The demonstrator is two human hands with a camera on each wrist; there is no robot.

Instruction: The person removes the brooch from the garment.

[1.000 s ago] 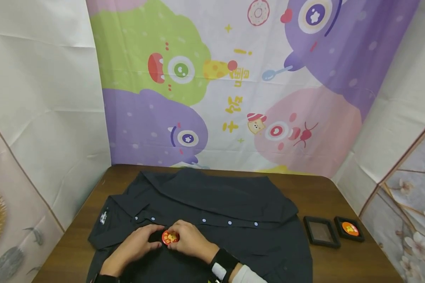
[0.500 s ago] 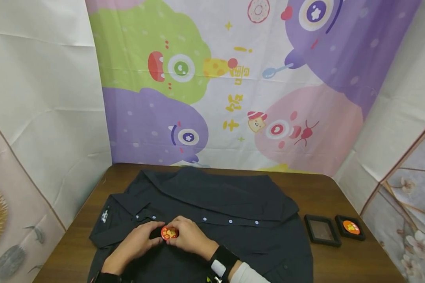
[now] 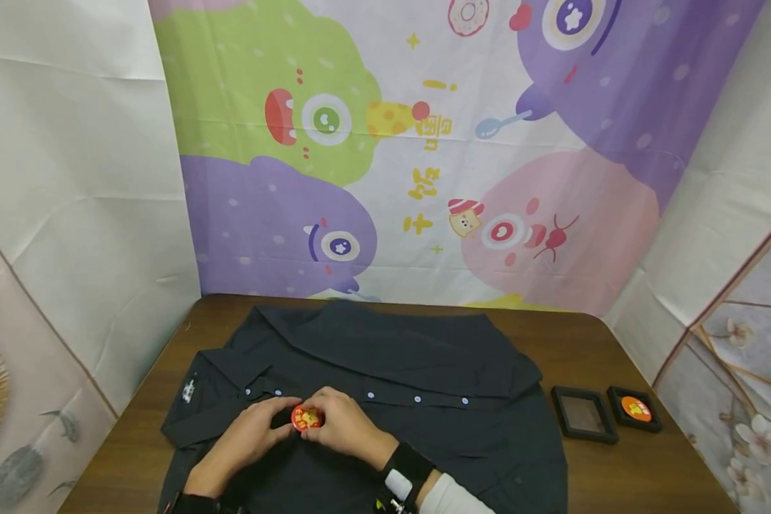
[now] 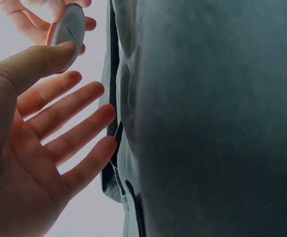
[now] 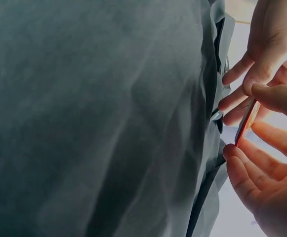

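Observation:
A round badge (image 3: 306, 417) with a red and yellow printed face is held above the dark shirt (image 3: 437, 442). My right hand (image 3: 347, 425) grips its edge between thumb and fingertips, as the right wrist view also shows. The grey back of the badge (image 4: 70, 32), crossed by a thin pin, shows in the left wrist view. My left hand (image 4: 44, 128) has its thumb tip against that back, near the pin. Its other fingers are spread and fairly straight, the index tip close to the badge's lower edge. In the right wrist view the badge (image 5: 247, 121) appears edge-on.
The shirt lies spread on a brown wooden table (image 3: 591, 485). A black square frame (image 3: 583, 414) lies to its right. Beside that is a second black frame (image 3: 635, 409) holding an orange badge. A cartoon cloth (image 3: 417, 271) hangs behind the table.
Both hands and the badge sit slightly higher in the head view, though the whole view has shifted a little too. The left hand has closed in on the badge's left edge. The right hand keeps its grip.

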